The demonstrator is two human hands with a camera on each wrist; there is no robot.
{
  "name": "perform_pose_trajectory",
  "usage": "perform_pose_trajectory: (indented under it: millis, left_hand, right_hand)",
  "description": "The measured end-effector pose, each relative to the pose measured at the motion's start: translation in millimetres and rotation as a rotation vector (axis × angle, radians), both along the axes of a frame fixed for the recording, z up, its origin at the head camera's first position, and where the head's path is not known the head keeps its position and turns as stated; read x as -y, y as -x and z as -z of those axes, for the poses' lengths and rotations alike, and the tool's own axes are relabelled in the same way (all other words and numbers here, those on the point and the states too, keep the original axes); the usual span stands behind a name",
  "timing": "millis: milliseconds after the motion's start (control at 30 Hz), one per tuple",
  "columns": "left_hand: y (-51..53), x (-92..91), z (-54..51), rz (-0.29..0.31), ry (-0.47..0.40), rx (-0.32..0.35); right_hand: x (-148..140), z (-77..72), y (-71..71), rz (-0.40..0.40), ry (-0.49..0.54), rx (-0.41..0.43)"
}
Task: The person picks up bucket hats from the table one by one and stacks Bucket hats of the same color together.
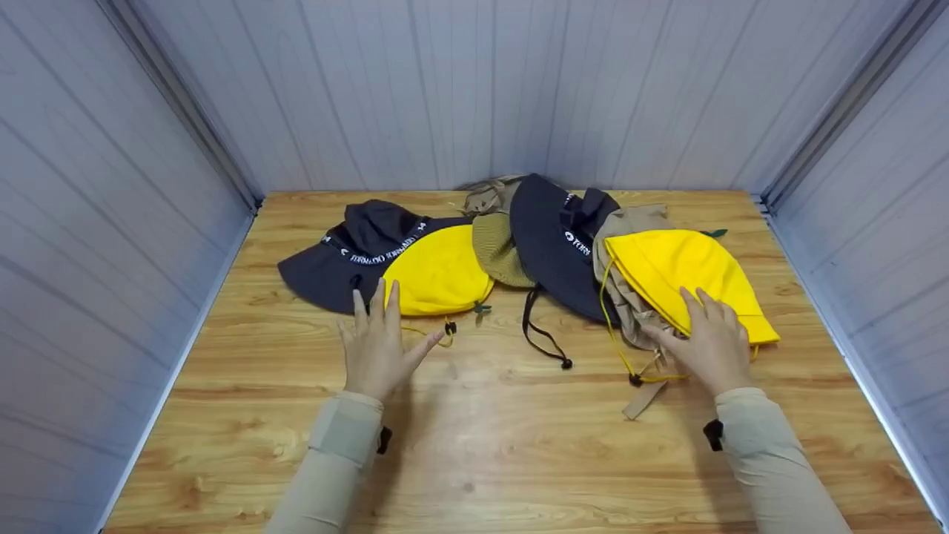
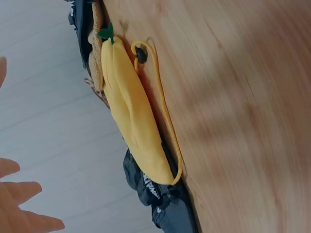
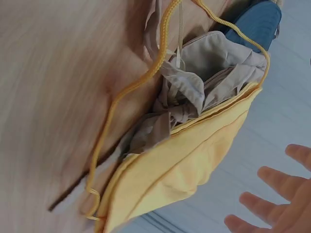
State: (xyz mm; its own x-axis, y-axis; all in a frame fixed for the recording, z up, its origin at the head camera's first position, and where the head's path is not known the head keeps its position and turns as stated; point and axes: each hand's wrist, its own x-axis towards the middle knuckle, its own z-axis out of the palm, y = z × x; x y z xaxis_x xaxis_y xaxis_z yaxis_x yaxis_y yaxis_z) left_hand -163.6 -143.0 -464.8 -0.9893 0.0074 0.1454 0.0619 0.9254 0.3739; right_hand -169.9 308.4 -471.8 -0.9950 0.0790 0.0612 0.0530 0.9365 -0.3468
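Note:
My left hand (image 1: 374, 360) is held with fingers spread, just in front of a folded yellow hat (image 1: 441, 274) that has a cord and a green leaf tab. My right hand (image 1: 715, 348) overlaps the brim of a second yellow bucket hat (image 1: 686, 263) in the head view. The right wrist view shows its fingers (image 3: 265, 208) spread and apart from the hat. Beneath that hat lies a crumpled beige hat (image 1: 630, 222) with a strap. Dark brimmed hats lie at left (image 1: 319, 271) and centre (image 1: 537, 241). Neither hand holds anything.
A tan ribbed hat (image 1: 500, 256) and another khaki piece (image 1: 493, 196) sit between the dark hats. A black cord (image 1: 530, 322) with a toggle trails forward. Pale panel walls (image 1: 474, 89) enclose the wooden tabletop (image 1: 474, 460) at the back and sides.

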Motion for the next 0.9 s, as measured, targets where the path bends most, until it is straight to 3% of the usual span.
perform_pose_trajectory:
  millis: [300,500,633,733,833,900]
  left_hand:
    - [-7.1,-14.5,-3.2,-0.01,-0.316,-0.047]
    - [-12.6,-23.1,-1.7,-0.004,-0.447,-0.037]
    - [-14.3,-29.9,-2.7,-0.012,-0.56,0.004]
    - [-15.1,-34.7,-3.4,-0.026,-0.641,0.041]
    - [-15.9,-38.7,-3.1,-0.032,-0.693,0.069]
    - [-16.5,-41.1,-3.1,-0.027,-0.711,0.078]
  right_hand:
    - [-16.3,12.4,-2.2,0.075,0.085,0.0]
    - [-23.5,23.8,-1.6,0.142,0.262,0.105]
    - [-31.2,29.4,0.1,0.224,0.495,0.222]
    - [-34.1,33.7,0.8,0.323,0.818,0.243]
    - [-33.8,36.4,0.6,0.443,1.176,0.2]
    - [-33.4,36.9,-0.6,0.523,1.353,0.172]
